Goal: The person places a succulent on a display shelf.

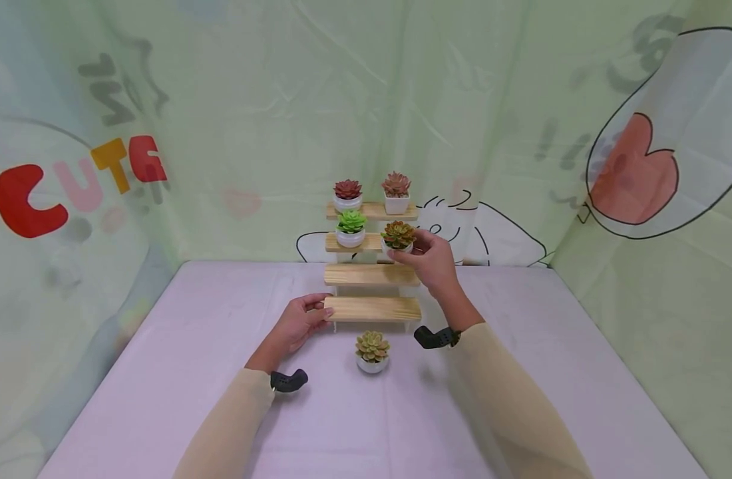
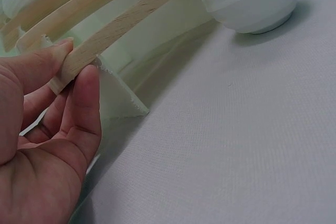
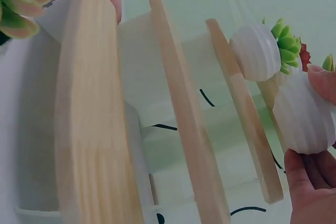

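My right hand [image 1: 434,263] grips the white ribbed pot [image 3: 304,116] of an orange-green artificial succulent [image 1: 398,234], at the right end of the second shelf from the top. In the right wrist view, thumb and fingers lie on opposite sides of this pot. Down at the lowest wooden shelf [image 1: 374,308], my left hand [image 1: 300,322] pinches its left end between thumb and fingers. Beside the held pot, on the same shelf, sits a bright green succulent [image 1: 351,226]. In front of the stand, a pale green-yellow succulent [image 1: 372,349] stands on the table in a white bowl-shaped pot.
On the top shelf [image 1: 372,211] are a dark red succulent [image 1: 347,193] at left and a pinkish one [image 1: 396,193] in a square pot at right. The third shelf [image 1: 372,274] is bare wood. A printed curtain [image 1: 366,100] hangs behind the cloth-covered table [image 1: 492,372].
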`<state>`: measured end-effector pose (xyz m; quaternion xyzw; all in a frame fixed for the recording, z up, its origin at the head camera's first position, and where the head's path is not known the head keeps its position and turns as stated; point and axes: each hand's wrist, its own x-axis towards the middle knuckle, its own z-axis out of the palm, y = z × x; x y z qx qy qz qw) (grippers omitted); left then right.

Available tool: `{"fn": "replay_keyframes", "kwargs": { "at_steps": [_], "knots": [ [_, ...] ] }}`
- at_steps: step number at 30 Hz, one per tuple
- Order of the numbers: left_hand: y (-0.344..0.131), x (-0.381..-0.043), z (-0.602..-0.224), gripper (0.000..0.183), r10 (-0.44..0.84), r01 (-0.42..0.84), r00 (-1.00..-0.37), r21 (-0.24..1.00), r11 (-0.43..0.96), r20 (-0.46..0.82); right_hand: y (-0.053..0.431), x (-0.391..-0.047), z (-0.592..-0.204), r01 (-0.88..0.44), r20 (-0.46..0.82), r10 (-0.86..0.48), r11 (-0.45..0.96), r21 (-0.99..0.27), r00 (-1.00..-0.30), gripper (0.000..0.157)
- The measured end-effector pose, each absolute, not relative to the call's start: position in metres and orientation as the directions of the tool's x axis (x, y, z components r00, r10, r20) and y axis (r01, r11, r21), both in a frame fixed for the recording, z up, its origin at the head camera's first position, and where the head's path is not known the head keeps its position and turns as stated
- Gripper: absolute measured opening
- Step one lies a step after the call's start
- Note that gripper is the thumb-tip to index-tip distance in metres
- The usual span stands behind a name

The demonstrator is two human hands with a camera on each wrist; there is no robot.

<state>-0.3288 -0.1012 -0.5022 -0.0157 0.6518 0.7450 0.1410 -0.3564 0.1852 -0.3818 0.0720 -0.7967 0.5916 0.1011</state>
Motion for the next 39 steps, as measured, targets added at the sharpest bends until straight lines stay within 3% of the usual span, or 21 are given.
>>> {"fn": "replay_keyframes", "kwargs": {
  "at_steps": [11,39],
  "knots": [
    [-0.101,-0.328,-0.502,0.048,0.179,-0.227,-0.962,0.969,-0.096,-0.208,0.181,-0.376,-0.371,-0.241,0.254,-0.018,0.382,-0.892,-0.967,0.064],
    [-0.103,-0.329,-0.501,0.049,0.203,-0.229,-0.958,0.966,-0.12,-0.202,0.184,-0.386,-0.369,-0.171,0.204,0.033,0.428,-0.887,-0.978,0.062]
  ]
}}
